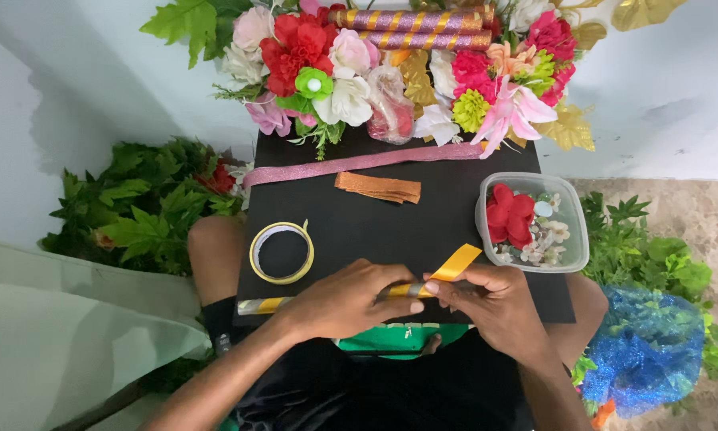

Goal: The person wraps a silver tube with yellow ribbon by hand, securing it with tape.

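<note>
On the near edge of the black board [423, 223], left hand [347, 302] and right hand [495, 299] both pinch a thin stick [267, 305] — yellow ribbon [457, 262] wound partway along it, its loose end free — more stick bare.

Clear plastic tub [570, 209] right on black board [455, 215].

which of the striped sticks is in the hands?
The gold-wrapped stick lying at the board's near edge, held by both hands; the two pink-and-gold sticks lie untouched among the flowers at the far end.

Two hands [351, 299], one tape roll [282, 252], one tub [570, 209]
</note>
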